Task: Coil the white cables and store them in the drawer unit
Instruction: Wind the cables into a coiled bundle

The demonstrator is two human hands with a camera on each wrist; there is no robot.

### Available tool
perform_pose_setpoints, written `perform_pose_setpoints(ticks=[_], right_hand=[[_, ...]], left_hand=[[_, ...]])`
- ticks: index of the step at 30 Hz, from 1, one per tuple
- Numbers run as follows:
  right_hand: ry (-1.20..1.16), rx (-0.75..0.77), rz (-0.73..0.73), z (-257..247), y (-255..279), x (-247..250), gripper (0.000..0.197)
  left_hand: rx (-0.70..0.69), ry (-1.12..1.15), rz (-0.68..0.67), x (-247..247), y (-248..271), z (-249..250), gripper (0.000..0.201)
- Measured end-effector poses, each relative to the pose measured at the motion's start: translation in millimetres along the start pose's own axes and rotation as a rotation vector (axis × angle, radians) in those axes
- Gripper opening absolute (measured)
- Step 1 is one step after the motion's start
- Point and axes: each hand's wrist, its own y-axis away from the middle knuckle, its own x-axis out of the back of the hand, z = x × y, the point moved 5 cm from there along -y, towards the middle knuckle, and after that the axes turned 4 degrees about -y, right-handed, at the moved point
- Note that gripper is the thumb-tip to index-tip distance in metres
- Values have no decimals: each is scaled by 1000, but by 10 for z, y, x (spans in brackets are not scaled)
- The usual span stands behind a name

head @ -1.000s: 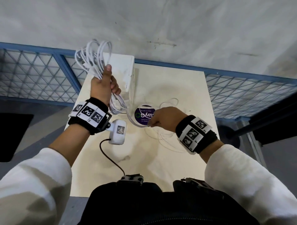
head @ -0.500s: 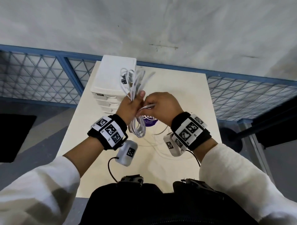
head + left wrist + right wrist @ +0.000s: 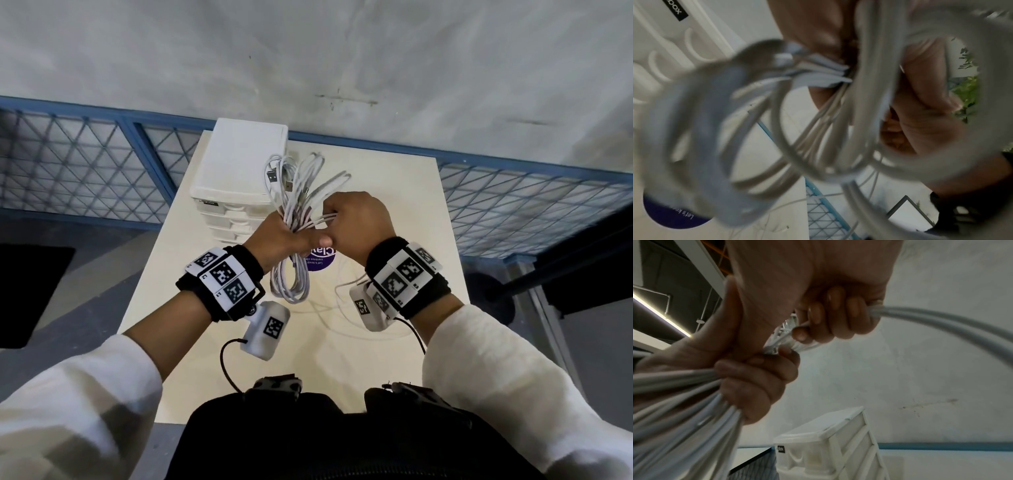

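Note:
A bundle of white cables [image 3: 291, 274] hangs looped above the table, gripped at its middle by my left hand [image 3: 279, 238]. USB plugs [image 3: 273, 177] stick up from the top of the bundle. My right hand [image 3: 354, 219] holds strands of the same cables [image 3: 941, 321] right beside the left, its fingers [image 3: 818, 316] curled around them. In the left wrist view the loops [image 3: 777, 129] fill the picture, blurred. The white drawer unit [image 3: 239, 171] stands at the table's far left with its drawers shut, also seen in the drawer unit [image 3: 828, 443] of the right wrist view.
A purple round label [image 3: 322, 262] lies on the pale table [image 3: 394, 192] under my hands. Thin white cable strands [image 3: 342, 308] lie loose on the table near my right wrist. A blue mesh fence [image 3: 85, 164] runs behind the table on both sides.
My left hand brought the bundle from the far left over the drawer unit to the table's middle. My right hand rose from the table and took hold of strands at the bundle.

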Motion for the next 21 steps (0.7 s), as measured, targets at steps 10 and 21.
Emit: perform_pose_setpoints(ticks=[10, 21], right_hand=[[-209, 50, -115, 476, -36, 276, 24], [-288, -159, 255, 769, -4, 324, 20]], left_hand=[[54, -118, 332, 543, 66, -96, 7], [133, 55, 451, 576, 111, -257, 29]])
